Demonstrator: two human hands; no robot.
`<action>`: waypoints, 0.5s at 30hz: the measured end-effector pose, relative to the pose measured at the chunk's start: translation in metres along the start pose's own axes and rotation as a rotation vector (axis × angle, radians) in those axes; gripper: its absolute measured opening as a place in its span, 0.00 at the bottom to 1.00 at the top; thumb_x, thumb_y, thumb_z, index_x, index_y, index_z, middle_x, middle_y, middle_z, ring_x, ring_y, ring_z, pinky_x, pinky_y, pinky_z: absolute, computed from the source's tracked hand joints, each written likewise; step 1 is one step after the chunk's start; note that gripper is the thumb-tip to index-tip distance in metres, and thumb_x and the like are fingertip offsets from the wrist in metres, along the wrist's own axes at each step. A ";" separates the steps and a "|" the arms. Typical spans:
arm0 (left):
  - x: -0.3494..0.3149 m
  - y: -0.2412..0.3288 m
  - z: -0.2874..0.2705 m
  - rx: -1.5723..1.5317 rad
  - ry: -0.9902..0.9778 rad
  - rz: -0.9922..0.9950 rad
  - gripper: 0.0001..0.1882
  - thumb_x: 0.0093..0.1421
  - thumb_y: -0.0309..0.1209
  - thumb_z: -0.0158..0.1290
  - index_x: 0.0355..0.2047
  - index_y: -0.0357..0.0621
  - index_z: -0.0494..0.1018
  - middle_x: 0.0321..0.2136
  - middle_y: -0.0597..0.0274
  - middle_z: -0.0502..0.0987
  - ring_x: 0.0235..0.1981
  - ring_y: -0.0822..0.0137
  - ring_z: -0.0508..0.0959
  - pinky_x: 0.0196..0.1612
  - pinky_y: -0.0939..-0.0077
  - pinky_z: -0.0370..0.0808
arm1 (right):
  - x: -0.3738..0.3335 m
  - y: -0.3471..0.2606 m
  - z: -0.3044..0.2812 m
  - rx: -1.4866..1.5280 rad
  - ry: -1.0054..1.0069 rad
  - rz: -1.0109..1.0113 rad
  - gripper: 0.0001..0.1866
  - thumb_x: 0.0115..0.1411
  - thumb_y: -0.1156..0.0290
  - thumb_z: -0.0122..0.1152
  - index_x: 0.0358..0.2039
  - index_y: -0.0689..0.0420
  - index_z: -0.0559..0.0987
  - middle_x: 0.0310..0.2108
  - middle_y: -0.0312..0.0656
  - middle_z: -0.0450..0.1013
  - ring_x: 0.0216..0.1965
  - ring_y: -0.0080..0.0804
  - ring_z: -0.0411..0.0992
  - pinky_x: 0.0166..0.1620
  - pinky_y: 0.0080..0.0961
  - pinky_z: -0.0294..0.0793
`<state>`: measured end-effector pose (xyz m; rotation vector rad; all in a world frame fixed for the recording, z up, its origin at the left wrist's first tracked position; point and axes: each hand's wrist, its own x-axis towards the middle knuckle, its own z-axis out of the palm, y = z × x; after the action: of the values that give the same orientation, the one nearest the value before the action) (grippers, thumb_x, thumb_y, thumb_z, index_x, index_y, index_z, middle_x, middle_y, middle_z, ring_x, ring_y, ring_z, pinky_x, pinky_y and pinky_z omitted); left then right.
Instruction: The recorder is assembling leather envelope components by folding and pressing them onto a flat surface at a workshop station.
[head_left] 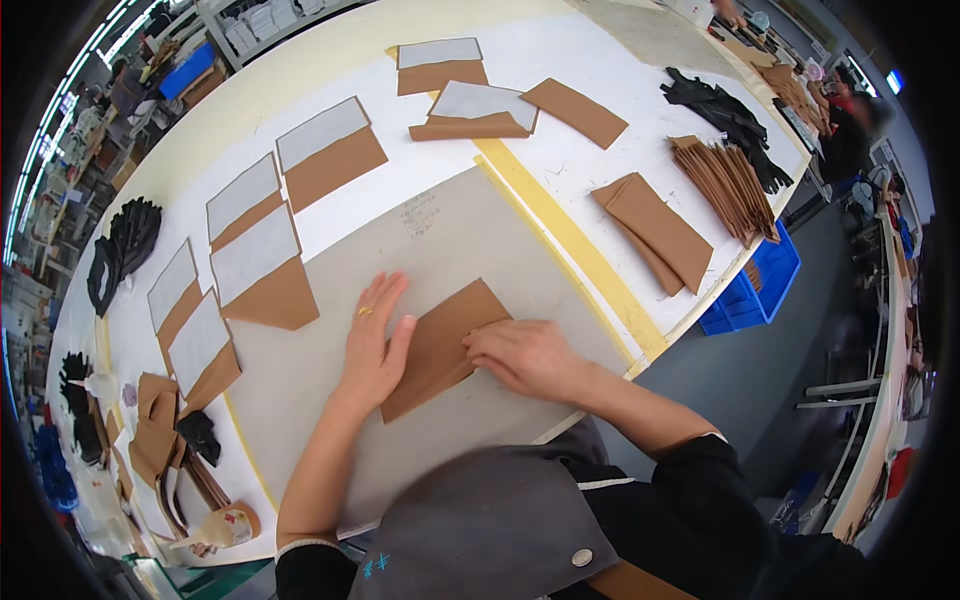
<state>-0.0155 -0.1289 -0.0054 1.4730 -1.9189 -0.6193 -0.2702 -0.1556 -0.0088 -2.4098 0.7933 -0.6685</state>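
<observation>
A brown rectangular piece of leather-like material [440, 345] lies slantwise on the grey work mat [400, 225] in front of me. My left hand [375, 345] rests at the left edge of the brown piece, fingers stretched out and thumb apart, with a ring on one finger. Along the opposite edge, my right hand [525, 355] has its fingers bent together, pinching that edge. Part of the edge is hidden under those fingers. Left of the mat lie several brown pieces with pale grey backing, among them a large one [262, 265].
Folded brown pieces [655, 230] and a fanned brown stack [725, 185] lie at the right. Black strips [725, 115] sit behind them. A blue crate [755, 290] stands below the table edge. At lower left are a bottle [230, 525] and more brown pieces [155, 430].
</observation>
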 end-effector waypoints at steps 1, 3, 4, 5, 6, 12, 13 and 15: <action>-0.008 -0.004 -0.006 0.033 0.077 -0.022 0.24 0.69 0.32 0.47 0.64 0.38 0.65 0.65 0.46 0.66 0.70 0.45 0.59 0.71 0.54 0.53 | 0.004 0.004 -0.015 -0.039 0.120 0.069 0.09 0.59 0.71 0.66 0.40 0.54 0.80 0.36 0.41 0.80 0.41 0.35 0.80 0.44 0.32 0.78; -0.023 -0.013 -0.016 0.058 0.160 -0.067 0.21 0.68 0.30 0.48 0.60 0.36 0.69 0.62 0.47 0.70 0.68 0.45 0.63 0.68 0.54 0.60 | 0.007 0.022 -0.057 -0.051 0.370 0.206 0.07 0.61 0.75 0.64 0.40 0.56 0.81 0.34 0.42 0.80 0.36 0.36 0.81 0.40 0.30 0.79; -0.033 -0.019 -0.020 0.053 0.162 -0.060 0.21 0.68 0.30 0.48 0.60 0.36 0.69 0.62 0.47 0.70 0.68 0.45 0.63 0.68 0.54 0.60 | 0.005 0.031 -0.079 -0.020 0.499 0.267 0.07 0.62 0.77 0.62 0.41 0.56 0.81 0.35 0.43 0.80 0.36 0.37 0.81 0.39 0.29 0.79; -0.043 -0.026 -0.022 0.074 0.181 -0.111 0.21 0.67 0.29 0.49 0.59 0.36 0.69 0.62 0.47 0.70 0.68 0.45 0.63 0.68 0.54 0.60 | 0.000 0.039 -0.100 -0.108 0.642 0.259 0.07 0.61 0.78 0.63 0.40 0.56 0.81 0.35 0.44 0.81 0.35 0.38 0.81 0.38 0.28 0.78; -0.052 -0.030 -0.025 0.102 0.207 -0.170 0.21 0.67 0.29 0.49 0.59 0.36 0.69 0.62 0.46 0.69 0.68 0.45 0.63 0.67 0.55 0.61 | -0.006 0.046 -0.117 -0.186 0.780 0.241 0.07 0.61 0.79 0.63 0.40 0.56 0.81 0.36 0.44 0.81 0.35 0.38 0.81 0.37 0.27 0.78; -0.056 -0.028 -0.026 0.182 0.190 -0.136 0.22 0.65 0.28 0.51 0.58 0.35 0.69 0.61 0.47 0.70 0.66 0.44 0.64 0.68 0.54 0.60 | -0.063 0.071 -0.175 -0.718 0.370 0.587 0.07 0.60 0.72 0.63 0.39 0.57 0.82 0.40 0.40 0.81 0.41 0.43 0.79 0.44 0.33 0.78; -0.055 -0.029 -0.025 0.180 0.200 -0.140 0.22 0.65 0.28 0.51 0.58 0.35 0.69 0.61 0.47 0.70 0.66 0.44 0.64 0.68 0.54 0.60 | -0.068 0.080 -0.173 -0.705 0.320 0.555 0.08 0.60 0.70 0.63 0.39 0.56 0.82 0.41 0.40 0.81 0.43 0.43 0.78 0.45 0.35 0.77; -0.052 -0.032 -0.022 0.230 0.191 -0.061 0.22 0.64 0.28 0.53 0.58 0.35 0.70 0.62 0.48 0.69 0.66 0.44 0.64 0.68 0.52 0.60 | -0.062 0.098 -0.167 -0.685 0.308 0.500 0.08 0.60 0.67 0.64 0.38 0.54 0.83 0.42 0.37 0.80 0.45 0.42 0.77 0.46 0.37 0.76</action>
<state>0.0307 -0.0865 -0.0228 1.6736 -1.8482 -0.2784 -0.4506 -0.2361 0.0400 -2.5160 1.9350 -0.6331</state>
